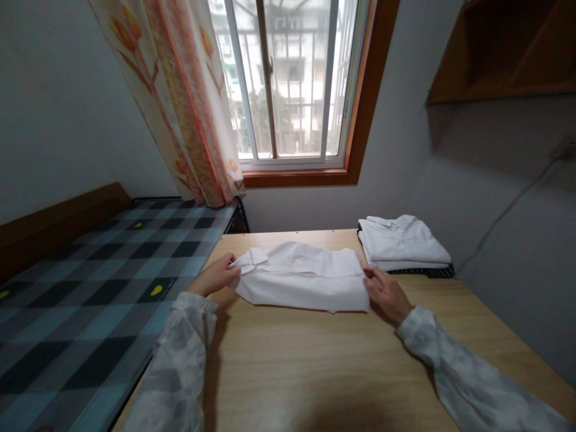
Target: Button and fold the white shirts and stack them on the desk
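Observation:
A white shirt (306, 282), folded into a long narrow strip, lies across the wooden table in front of me. My left hand (213, 275) pinches its left end, near what looks like the collar or a folded edge. At the opposite end, my right hand (387, 294) grips the cloth between thumb and fingers. The left end appears slightly raised from the tabletop. Beyond my right hand sits a stack of folded white garments (402, 241) on a black tray-like base (418, 272).
The wooden table (297, 360) reaches to the wall under the window (292, 84). Along its left side runs a bed with a checked cover (103, 300). A flowered curtain (180, 102) hangs at the left; a cable (504, 210) and a wall shelf (504, 54) are at the right.

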{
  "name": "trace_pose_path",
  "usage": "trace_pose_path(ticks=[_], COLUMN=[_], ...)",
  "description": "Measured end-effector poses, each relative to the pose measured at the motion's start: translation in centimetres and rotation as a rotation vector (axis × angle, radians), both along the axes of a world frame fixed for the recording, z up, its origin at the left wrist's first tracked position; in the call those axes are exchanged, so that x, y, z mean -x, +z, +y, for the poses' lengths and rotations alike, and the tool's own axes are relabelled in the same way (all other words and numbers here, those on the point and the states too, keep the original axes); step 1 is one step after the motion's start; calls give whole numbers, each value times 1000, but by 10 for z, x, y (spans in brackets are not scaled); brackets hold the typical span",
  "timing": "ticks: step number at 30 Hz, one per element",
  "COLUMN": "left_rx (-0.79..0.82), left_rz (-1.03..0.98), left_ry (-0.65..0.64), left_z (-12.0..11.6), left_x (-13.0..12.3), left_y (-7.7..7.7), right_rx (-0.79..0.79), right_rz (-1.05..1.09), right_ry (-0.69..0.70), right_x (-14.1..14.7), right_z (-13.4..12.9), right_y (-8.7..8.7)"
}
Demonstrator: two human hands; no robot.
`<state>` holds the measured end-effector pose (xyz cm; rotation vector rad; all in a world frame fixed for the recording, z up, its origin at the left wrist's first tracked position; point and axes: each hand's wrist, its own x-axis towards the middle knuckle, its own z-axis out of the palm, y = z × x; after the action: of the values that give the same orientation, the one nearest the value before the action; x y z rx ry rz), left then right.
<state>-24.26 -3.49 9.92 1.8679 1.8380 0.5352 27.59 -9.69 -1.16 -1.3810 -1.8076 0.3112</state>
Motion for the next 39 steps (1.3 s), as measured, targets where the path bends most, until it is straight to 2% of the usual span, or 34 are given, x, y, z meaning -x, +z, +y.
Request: trace_pose_path(ticks=[3,6,8,11,16,26,29,32,35,37,39], left_rx=[10,3,-10,-8,6,-24,-31,-17,-15,-30,-33], left_rz=[46,75,83,99,107,61,39,8,-10,1,16], left_ry=[9,18,16,3,8,-18,-11,-7,4,17,38], left_z=[3,6,8,9,6,4,4,4,4,5,5], left_x=[1,4,6,7,3,5,9,12,14,16,19], left_y=[-4,-9,-12,-14,-11,-9,-8,-7,-8,-9,-10], right_rx=[-38,-11,3,-1,14,72,8,-100,-192,-221,-223], right_rz=[-105,-222,-251,-210,33,645,767,841,733,499,179], right_ry=[140,236,177,-10,-140,-181,-227,-311,-397,-377,-299], right_x=[8,17,24,38,55,57,49,39,30,24,20], right_z=[-15,-20,-18,-8,13,42,54,62,62,57,50], right_y=[-16,-18,-16,-13,-12,-11,-8,3,15,17,14])
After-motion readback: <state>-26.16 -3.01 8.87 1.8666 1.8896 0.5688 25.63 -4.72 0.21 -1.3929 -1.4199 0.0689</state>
